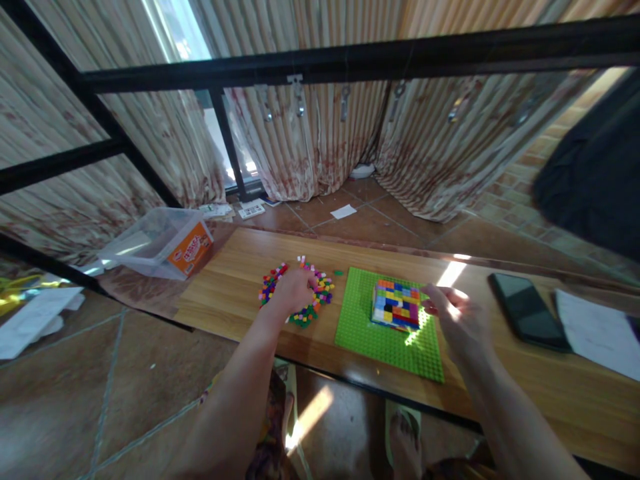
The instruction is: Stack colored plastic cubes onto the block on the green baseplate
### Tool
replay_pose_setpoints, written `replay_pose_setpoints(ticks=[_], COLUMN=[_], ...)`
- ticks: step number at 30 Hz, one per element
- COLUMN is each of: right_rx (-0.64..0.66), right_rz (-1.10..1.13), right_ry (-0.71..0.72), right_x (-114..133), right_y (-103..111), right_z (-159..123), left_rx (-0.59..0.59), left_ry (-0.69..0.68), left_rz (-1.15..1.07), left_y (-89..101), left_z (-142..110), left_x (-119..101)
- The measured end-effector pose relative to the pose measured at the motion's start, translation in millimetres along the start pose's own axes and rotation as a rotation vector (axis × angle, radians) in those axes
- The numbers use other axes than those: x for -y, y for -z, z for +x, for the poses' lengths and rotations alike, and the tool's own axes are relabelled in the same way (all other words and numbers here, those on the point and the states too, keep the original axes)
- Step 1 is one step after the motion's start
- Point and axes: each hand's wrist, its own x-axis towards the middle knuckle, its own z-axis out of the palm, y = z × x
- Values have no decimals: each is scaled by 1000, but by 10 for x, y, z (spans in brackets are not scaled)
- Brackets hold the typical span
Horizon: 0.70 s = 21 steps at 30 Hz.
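From where I stand, the left hand [294, 291] covers loose bricks [323, 287], nine o'clock from the brick block [396, 305]; the right hand [459, 312], three o'clock. Whether either grips, I can't tell.

A rectangular multicoloured brick block [399, 304] sits on a green studded baseplate [357, 327], near loose bricks [306, 315].

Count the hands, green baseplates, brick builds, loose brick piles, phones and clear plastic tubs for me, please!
Left hand and right hand: 2
Green baseplate: 1
Brick build: 1
Loose brick pile: 1 (bricks too small to count singly)
Phone: 1
Clear plastic tub: 1
Total: 7
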Motion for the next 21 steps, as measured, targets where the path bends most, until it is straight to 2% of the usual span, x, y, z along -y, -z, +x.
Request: replay_pose_setpoints(ticks=[3,9,16,19,21], right_rx=[9,2,43,34,27], right_rz=[-4,-35,59,86,83], right_ry=[-9,29,-26,3,54], right_x=[14,22,14,8,11], right_y=[-3,-22,-67,-70,-65], right_z=[-9,-29,-57,-55,-53], left_rx=[-9,-156,-112,-178,-216], left_ry=[17,11,40,21,-56], left_rz=[16,-6,49,-37,-208], left_y=[37,-35,-161,-129,-114], left_z=[5,123,257,244,211], left_x=[16,-46,-176,-215,-278])
